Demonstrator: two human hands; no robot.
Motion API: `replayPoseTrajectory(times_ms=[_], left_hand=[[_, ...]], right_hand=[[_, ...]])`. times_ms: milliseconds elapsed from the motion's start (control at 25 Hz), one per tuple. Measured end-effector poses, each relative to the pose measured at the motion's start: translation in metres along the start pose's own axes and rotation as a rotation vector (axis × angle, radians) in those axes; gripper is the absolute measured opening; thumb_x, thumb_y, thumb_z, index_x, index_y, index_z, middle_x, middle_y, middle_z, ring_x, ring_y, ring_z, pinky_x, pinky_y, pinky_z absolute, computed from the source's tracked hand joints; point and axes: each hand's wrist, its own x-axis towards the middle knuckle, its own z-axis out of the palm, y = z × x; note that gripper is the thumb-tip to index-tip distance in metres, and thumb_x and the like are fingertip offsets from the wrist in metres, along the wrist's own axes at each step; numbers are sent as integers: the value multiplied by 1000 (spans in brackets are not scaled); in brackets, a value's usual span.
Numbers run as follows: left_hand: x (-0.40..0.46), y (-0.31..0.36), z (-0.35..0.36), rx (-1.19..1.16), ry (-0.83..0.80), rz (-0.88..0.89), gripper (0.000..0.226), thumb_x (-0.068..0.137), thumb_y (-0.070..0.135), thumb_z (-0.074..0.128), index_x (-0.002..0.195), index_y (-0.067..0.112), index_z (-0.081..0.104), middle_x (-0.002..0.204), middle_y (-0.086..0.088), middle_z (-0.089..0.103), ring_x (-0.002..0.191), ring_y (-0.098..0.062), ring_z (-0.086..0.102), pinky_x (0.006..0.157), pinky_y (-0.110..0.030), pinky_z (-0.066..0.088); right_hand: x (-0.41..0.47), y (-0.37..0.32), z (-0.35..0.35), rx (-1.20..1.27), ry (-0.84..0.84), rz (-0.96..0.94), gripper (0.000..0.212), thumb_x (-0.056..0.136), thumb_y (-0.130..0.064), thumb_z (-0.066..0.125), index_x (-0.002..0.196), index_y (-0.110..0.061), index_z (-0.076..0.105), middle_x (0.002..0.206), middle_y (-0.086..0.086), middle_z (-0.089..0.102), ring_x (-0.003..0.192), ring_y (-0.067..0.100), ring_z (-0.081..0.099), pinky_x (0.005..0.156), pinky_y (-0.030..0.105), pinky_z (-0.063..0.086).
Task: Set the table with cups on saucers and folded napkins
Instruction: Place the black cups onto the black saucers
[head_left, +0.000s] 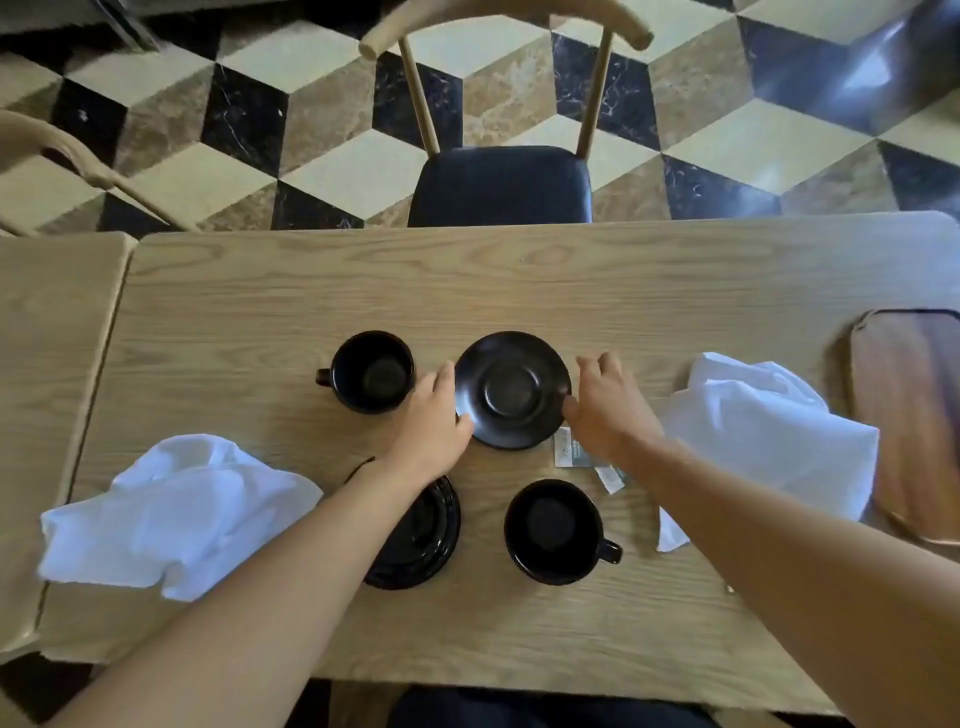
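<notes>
Left hand: the left hand (434, 415) grips the left rim of the far saucer (513, 389), thumb on the near edge of the rim and fingers along its side.
Right hand: the right hand (605, 402) holds the right rim of the same saucer, thumb at the edge and fingers curled over the tabletop (519, 275) just beside it.
Far saucer: black and empty, it sits near the middle of the tabletop between the two hands.
Far cup: a black cup (373, 372) stands upright just left of that saucer, handle pointing left, touching no saucer.
Near saucer: a second black saucer (426, 540) lies closer to the person, partly hidden under the left forearm.
Near cup: another black cup (555, 531) stands upright to the right of the near saucer, handle to the right, directly on the wood.
Napkins: one white napkin (176, 514) lies crumpled at the left, another white napkin (769, 431) lies crumpled at the right; neither is folded.
Paper slip: a small printed slip (571, 452) lies under the right wrist.
Tray: a wooden tray (914, 415) rests at the right edge.
Chair: a chair with a dark seat (501, 184) stands at the far side.
</notes>
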Motion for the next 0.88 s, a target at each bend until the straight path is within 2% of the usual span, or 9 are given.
replayPoseTrajectory(times_ms=[120, 240, 320, 400, 560, 640, 680, 800, 880], left_hand=[[11, -9, 11, -98, 2, -78, 71, 95, 22, 58, 157, 10, 26, 149, -8, 43, 137, -27, 44, 107, -36, 40], [19, -12, 20, -203, 45, -107, 55, 92, 18, 59, 145, 9, 47, 130, -4, 54, 118, -24, 55, 95, -28, 42], [26, -10, 20, -319, 101, -130, 32, 89, 16, 60, 120, 11, 64, 108, -1, 59, 92, -21, 60, 83, -29, 43], [32, -7, 19, -391, 119, -171, 12, 87, 14, 59, 96, 10, 67, 90, -3, 60, 78, -19, 57, 72, -30, 42], [48, 4, 3, -441, 101, -182, 9, 87, 15, 57, 82, 10, 62, 84, -5, 59, 76, -20, 55, 65, -26, 37], [64, 13, -8, -469, 86, -190, 18, 86, 16, 54, 70, 13, 48, 80, -4, 53, 73, -20, 48, 59, -27, 33], [75, 19, -14, -468, 77, -197, 19, 87, 16, 53, 71, 13, 43, 82, -6, 52, 74, -22, 47, 59, -28, 32], [111, 33, -30, -413, 75, -225, 8, 87, 13, 50, 79, 12, 48, 104, -23, 62, 92, -37, 59, 66, -36, 39], [131, 38, -40, -396, 97, -221, 11, 85, 7, 48, 74, 7, 50, 103, -27, 63, 94, -43, 58, 69, -43, 45]], right_hand=[[13, 2, 9, 75, -2, 96, 36, 103, -17, 44, 138, -5, 46, 136, 16, 49, 118, 36, 54, 94, 41, 45], [20, 2, 18, 137, -6, 101, 34, 99, -14, 43, 130, -9, 54, 124, 14, 58, 107, 34, 58, 86, 39, 47], [26, 1, 21, 193, 35, 131, 30, 94, -11, 44, 117, -11, 63, 109, 11, 65, 97, 31, 60, 76, 34, 45], [32, 2, 21, 242, 63, 171, 29, 91, -7, 43, 108, -12, 66, 98, 7, 68, 91, 29, 61, 71, 32, 42], [50, -2, 8, 240, 124, 139, 25, 90, -6, 44, 95, -14, 67, 87, 4, 65, 84, 27, 57, 69, 31, 39], [66, -5, -1, 238, 158, 128, 24, 88, -5, 43, 87, -16, 65, 79, 3, 63, 79, 26, 55, 67, 30, 36], [75, -7, -6, 240, 172, 128, 25, 88, -5, 43, 88, -15, 65, 79, 3, 63, 78, 26, 55, 65, 29, 36], [99, -14, -20, 263, 200, 151, 24, 89, -5, 43, 86, -16, 63, 75, -2, 60, 68, 14, 52, 55, 26, 35], [113, -18, -28, 272, 214, 165, 24, 88, -3, 42, 81, -18, 61, 71, -7, 59, 63, 6, 50, 50, 21, 33]])
